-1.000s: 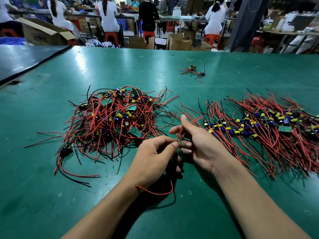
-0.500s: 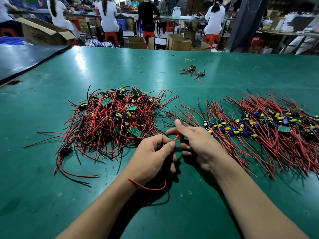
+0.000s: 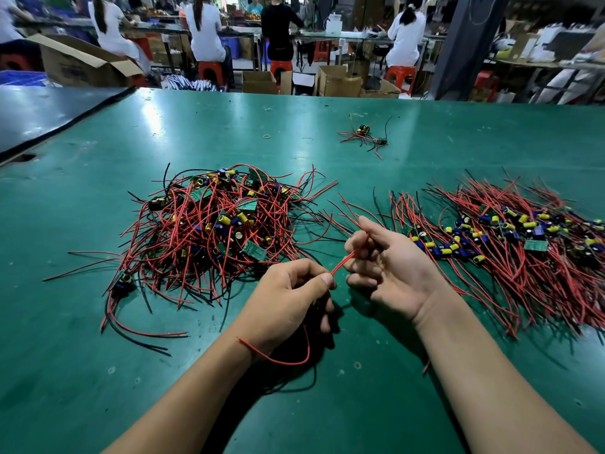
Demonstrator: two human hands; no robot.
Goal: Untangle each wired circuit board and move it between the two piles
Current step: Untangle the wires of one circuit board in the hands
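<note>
We are mid-untangle, one red wire (image 3: 342,264) stretched between both hands just to the near right of the tangled pile (image 3: 212,231).
Our left hand (image 3: 288,299) is curled tight, thumb and forefinger pinching the wire, its tail looping out below the wrist; its board is hidden, probably inside that fist. Our right hand (image 3: 389,267), palm up, fingers half curled, pinches the wire's other end. Next, we judge, the lead needs drawing straight, then the piece carrying further right of the tangle to the combed-out pile (image 3: 523,244).
</note>
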